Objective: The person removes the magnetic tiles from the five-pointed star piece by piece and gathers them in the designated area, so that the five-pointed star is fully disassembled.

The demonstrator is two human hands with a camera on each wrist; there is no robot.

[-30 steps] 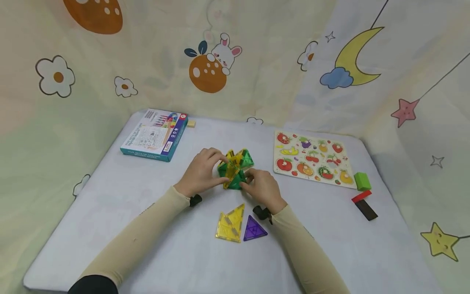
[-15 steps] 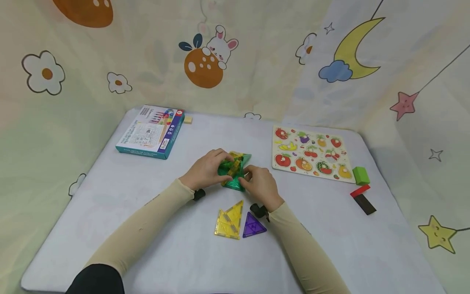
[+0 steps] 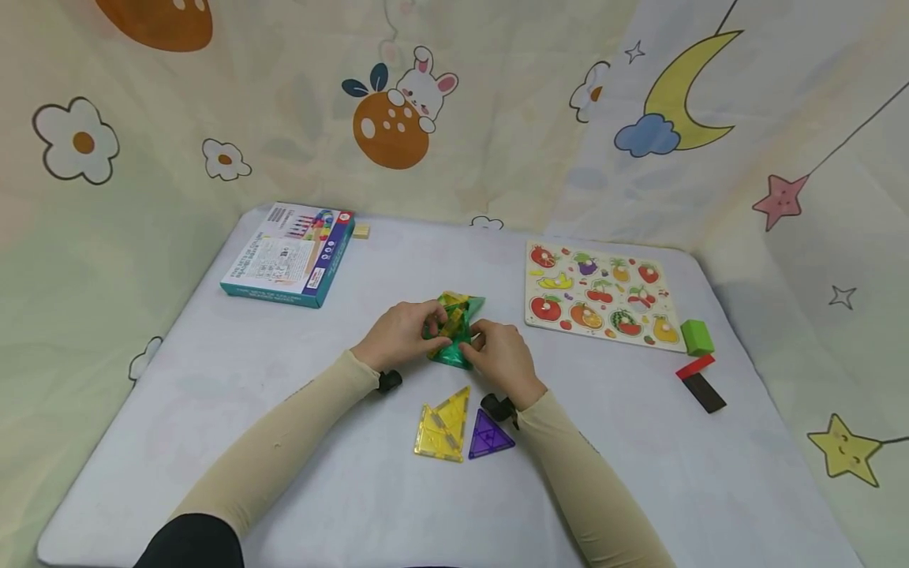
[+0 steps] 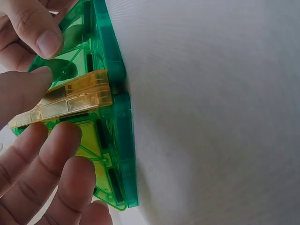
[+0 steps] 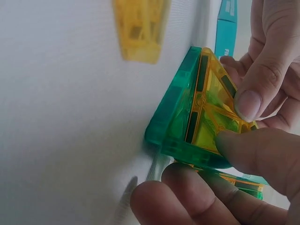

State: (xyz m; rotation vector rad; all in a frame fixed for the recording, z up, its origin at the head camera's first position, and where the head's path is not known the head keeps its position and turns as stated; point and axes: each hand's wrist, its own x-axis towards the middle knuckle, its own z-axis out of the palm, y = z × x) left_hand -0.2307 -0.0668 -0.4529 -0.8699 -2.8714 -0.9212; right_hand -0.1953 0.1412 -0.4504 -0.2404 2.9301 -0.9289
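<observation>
Both hands are on a cluster of see-through green and yellow magnetic tiles (image 3: 454,353) at the middle of the table. My left hand (image 3: 403,335) pinches two yellow tiles (image 4: 70,98) that stand side by side, with its thumb on one side and fingers on the other. My right hand (image 3: 506,359) pinches a green tile (image 5: 197,152) at the cluster's near right, its thumb (image 5: 258,145) beside a yellow triangle. Fingers hide part of the cluster. Nearer the person lie flat yellow tiles (image 3: 439,432) and a purple triangle tile (image 3: 490,435).
A boxed set (image 3: 287,256) lies back left, with a small wooden block (image 3: 361,231) beside it. At the right are a fruit puzzle board (image 3: 600,296), a green block (image 3: 697,338), a red piece (image 3: 694,367) and a dark one (image 3: 705,393). Patterned cloth hangs behind the table.
My left hand has lowered its fingers onto the yellow tiles, which look closer together than before. The right hand stays at the green tile. The head view has tilted slightly.
</observation>
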